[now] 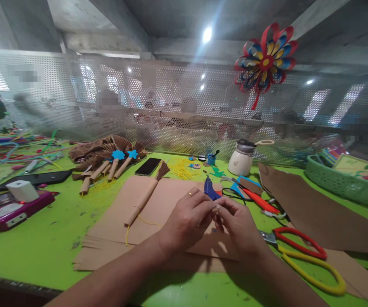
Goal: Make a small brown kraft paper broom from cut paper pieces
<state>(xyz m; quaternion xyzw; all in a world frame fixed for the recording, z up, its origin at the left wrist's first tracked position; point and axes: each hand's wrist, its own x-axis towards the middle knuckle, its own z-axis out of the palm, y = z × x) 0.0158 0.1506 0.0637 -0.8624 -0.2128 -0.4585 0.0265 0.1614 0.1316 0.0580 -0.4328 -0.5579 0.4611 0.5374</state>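
My left hand (pixel 188 217) and my right hand (pixel 239 221) meet above a stack of brown paper sheets (pixel 107 238). Their fingertips are pinched together around a small pale piece (pixel 215 208), mostly hidden, its kind unclear. Just beyond them lies a blue glue gun (pixel 210 189). Left of my hands, a rolled brown paper handle with a fringed end (pixel 142 200) rests on the sheets, a yellow string trailing from it. Scissors with red and yellow handles (pixel 308 256) lie to the right of my right hand.
Pleated paper fans with blue flowers (pixel 118 155) lie at back left, near a phone (pixel 147 166). A purple power strip (pixel 19 211) stands at left. A white jar (pixel 240 158), brown cardboard (pixel 318 209) and a green basket (pixel 340 177) are on the right, before a perforated screen (pixel 171 106).
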